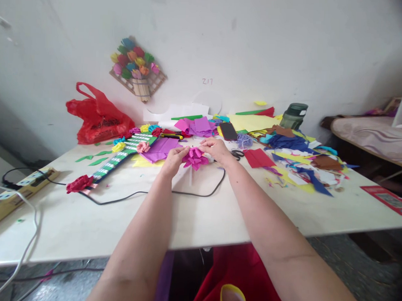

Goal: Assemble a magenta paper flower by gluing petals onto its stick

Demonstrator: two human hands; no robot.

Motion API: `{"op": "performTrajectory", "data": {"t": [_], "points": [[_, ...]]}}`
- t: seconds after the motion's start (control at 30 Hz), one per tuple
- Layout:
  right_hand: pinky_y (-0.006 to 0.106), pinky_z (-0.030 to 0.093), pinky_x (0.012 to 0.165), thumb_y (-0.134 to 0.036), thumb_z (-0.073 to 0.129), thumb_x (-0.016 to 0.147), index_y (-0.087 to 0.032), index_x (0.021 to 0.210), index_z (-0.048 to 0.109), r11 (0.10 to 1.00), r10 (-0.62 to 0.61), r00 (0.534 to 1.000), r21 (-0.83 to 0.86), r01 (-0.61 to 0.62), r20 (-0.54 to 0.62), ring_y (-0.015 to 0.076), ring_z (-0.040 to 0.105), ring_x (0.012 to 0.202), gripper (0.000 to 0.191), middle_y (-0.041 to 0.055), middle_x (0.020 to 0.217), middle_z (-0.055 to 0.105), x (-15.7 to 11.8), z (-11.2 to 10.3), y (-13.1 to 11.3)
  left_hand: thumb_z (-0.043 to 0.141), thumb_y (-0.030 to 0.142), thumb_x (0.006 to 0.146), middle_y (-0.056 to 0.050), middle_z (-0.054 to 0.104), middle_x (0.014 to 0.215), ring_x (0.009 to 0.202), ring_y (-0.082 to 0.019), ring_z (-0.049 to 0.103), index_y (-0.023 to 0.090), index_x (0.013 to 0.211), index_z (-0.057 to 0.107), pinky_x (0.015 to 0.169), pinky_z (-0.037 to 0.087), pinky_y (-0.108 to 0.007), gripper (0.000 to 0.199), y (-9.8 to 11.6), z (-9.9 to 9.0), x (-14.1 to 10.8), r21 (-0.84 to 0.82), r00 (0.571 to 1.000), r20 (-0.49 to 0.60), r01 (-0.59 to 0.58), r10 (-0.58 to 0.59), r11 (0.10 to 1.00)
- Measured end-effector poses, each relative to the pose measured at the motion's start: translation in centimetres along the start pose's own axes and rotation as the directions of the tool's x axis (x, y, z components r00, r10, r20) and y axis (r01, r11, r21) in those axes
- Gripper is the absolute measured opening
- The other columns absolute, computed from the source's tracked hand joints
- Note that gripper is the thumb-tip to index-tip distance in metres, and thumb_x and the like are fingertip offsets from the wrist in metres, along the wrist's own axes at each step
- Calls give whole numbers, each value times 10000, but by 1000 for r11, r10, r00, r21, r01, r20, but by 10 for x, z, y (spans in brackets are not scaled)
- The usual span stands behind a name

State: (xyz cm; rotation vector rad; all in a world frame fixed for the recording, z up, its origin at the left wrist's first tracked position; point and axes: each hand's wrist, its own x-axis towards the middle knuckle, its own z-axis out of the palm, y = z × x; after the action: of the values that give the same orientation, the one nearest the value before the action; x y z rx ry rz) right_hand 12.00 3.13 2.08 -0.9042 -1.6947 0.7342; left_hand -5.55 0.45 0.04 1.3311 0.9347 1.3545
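A magenta paper flower [195, 159] is between my two hands, above the middle of the table. My left hand [174, 162] pinches its left side with thumb and fingers. On the flower's upper right, the closed fingertips of my right hand [217, 150] grip its petals. Behind my right hand a pale object is mostly hidden, and I cannot tell what it is. Black-handled scissors [237, 154] lie just right of that hand. Left of my left hand are purple paper sheets [161, 149] and a green-and-white striped panel [124, 154] edged with paper flowers.
A black cord [146, 192] crosses the white table [211, 222] to a power strip [26, 187]. A red plastic bag [97, 115] stands back left. Coloured paper scraps [292, 145], a phone [228, 131] and a green bottle [293, 116] are at the back and right.
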Motion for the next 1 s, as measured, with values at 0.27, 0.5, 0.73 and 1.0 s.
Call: {"op": "performTrajectory", "data": {"t": [0.27,0.5,0.73,1.0], "points": [[307,455,786,-251,704,644,-173,565,672,999,30,999,11,-30,20,172,598,823,115,40,835,657,0,1,-4,749,478,640,10,495,530,478,-81,423,131,638,621,510,342,-231,370,2,2,-1,-2,1000,19,16,-16,1000],[311,442,812,-248,664,671,-166,507,621,998,15,999,-56,-13,39,162,594,823,188,37,859,651,-1,1,-6,755,487,630,15,487,525,474,-77,411,135,629,616,507,339,-231,379,3,3,-2,-1,999,25,25,-25,1000],[304,450,806,-258,650,673,-171,510,616,998,25,999,-67,-22,46,163,595,836,188,40,896,654,-1,1,-6,749,489,635,26,444,501,450,-73,361,144,596,590,475,286,-240,382,3,4,-3,8,1000,17,17,-17,1000],[302,452,791,-277,631,678,-169,509,612,998,10,998,-66,-6,69,160,595,802,201,44,877,663,-2,2,-6,742,486,650,16,465,523,469,-75,379,139,611,591,482,282,-239,381,2,3,-3,9,1000,20,14,-14,1000]]}}
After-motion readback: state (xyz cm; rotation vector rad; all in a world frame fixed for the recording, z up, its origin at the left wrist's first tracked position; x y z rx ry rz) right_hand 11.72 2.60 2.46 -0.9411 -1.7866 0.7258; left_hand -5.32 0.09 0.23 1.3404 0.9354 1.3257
